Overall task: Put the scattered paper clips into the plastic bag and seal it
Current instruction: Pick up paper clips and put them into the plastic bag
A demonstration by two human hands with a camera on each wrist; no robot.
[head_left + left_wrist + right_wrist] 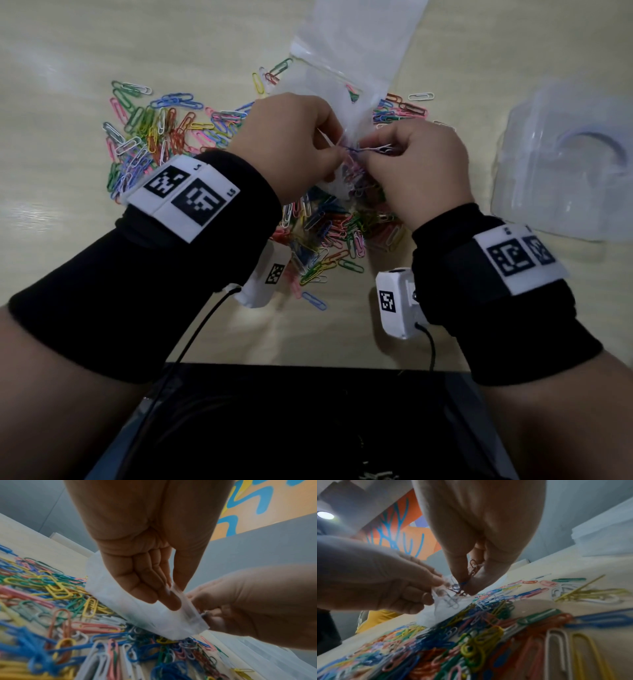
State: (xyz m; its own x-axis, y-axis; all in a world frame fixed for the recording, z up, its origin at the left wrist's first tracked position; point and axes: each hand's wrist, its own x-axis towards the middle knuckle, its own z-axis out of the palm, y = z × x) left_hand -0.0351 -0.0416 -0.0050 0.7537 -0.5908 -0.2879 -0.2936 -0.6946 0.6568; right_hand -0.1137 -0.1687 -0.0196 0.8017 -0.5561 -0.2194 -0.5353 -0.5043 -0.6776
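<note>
A clear plastic bag stretches away from me across the table. My left hand pinches the bag's near edge between thumb and fingers, and the left wrist view shows that edge lifted off the table under my left hand. My right hand pinches a small bunch of paper clips right at that edge, fingertips almost against the left hand's. Coloured paper clips lie scattered left of, under and right of the hands. Whether the bunch is inside the bag I cannot tell.
A clear plastic container stands on the pale wooden table at the right, close to my right wrist. More clips are heaped between my wrists. The table's front edge runs just below them.
</note>
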